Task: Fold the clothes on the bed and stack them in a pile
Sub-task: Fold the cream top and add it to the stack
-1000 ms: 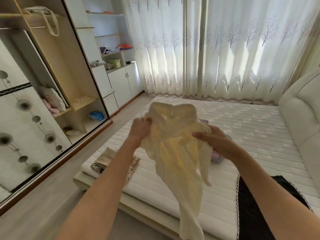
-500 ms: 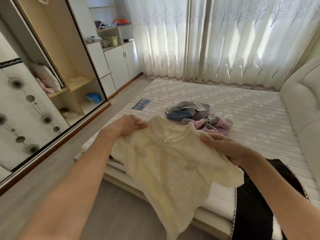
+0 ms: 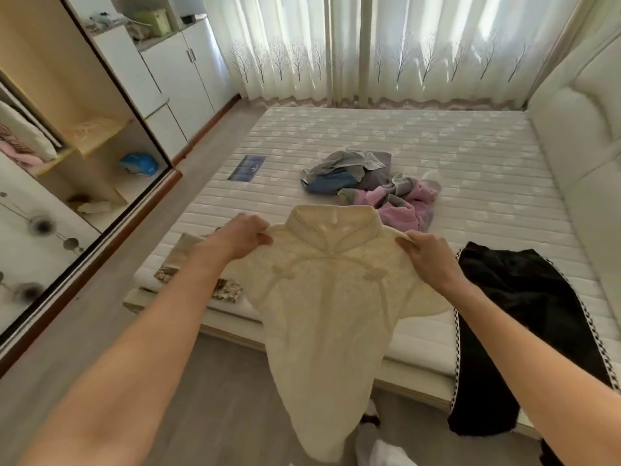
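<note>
A cream dress with a stand-up collar [image 3: 331, 317] hangs spread out in front of me, over the near edge of the bed [image 3: 420, 139]. My left hand [image 3: 243, 235] grips its left shoulder and my right hand [image 3: 426, 255] grips its right shoulder. Its hem drops past the mattress edge toward the floor. A black garment with checked trim [image 3: 524, 317] lies on the bed at the right and drapes over the edge. Further back lies a crumpled heap of grey and blue clothes [image 3: 346, 169] next to pink and grey ones [image 3: 400, 200].
A folded floral and beige cloth [image 3: 188, 260] lies at the bed's near left corner, partly behind my left arm. An open wardrobe [image 3: 84, 129] with shelves stands at the left. A padded headboard [image 3: 584, 136] runs along the right, curtains [image 3: 386, 45] behind the bed.
The dress has gone from bunched and held high to spread flat by its shoulders, collar facing me. My hands moved apart and lower, and my view tilted down toward the bed.
</note>
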